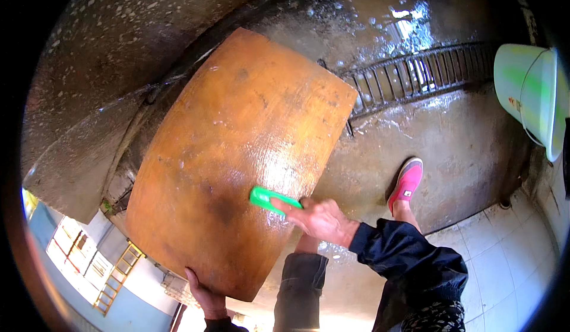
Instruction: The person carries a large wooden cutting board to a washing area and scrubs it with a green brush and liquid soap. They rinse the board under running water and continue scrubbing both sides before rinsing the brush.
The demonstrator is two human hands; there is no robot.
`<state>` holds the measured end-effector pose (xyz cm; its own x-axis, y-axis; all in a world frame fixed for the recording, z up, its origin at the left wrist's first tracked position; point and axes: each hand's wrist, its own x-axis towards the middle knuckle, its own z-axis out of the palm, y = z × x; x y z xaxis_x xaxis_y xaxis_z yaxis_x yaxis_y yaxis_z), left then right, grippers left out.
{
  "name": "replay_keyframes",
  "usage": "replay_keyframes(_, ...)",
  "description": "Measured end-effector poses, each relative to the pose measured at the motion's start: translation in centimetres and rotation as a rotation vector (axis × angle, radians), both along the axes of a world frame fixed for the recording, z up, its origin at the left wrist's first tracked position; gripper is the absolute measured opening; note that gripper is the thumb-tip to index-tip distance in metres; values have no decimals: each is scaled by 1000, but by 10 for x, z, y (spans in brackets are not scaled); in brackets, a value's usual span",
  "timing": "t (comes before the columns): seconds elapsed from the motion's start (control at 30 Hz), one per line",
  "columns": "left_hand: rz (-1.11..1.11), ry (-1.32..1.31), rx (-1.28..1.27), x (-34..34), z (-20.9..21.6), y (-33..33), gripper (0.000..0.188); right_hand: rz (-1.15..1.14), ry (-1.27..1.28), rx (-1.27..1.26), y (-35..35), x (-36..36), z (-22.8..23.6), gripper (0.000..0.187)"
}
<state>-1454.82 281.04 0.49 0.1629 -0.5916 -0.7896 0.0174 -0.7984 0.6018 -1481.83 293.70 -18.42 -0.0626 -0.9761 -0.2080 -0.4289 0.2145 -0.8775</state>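
Observation:
A large orange-brown wooden board, wet and shiny with dark stains, tilts across the middle of the view. My left hand grips its lower edge, the thumb against the face and the other fingers hidden. My right hand is closed round a bright green scrubbing brush, which lies against the board's lower right part. The brush's bristles are hidden beneath it.
Beyond the board, a metal drain grate crosses the wet floor. A pale green bucket with a wire handle stands far right. My pink shoe is right of the board; a yellow ladder appears lower left.

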Motion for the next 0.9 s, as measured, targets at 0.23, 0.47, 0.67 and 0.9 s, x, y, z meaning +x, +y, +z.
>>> replay_keyframes(0.23,-51,3,32,-31,-3,0,70,-593,336,364,3,-141,-135,33)
replay_keyframes(0.47,-27,-111,-3,-34,37,1,67,-134,36,84,4,-16,4,50)
replay_keyframes(0.67,45,109,-40,-68,80,-3,53,64,-48,9,-13,-2,135,46)
replay_keyframes(0.9,-90,242,-207,-182,144,5,51,-234,26,209,-39,-86,134,41)
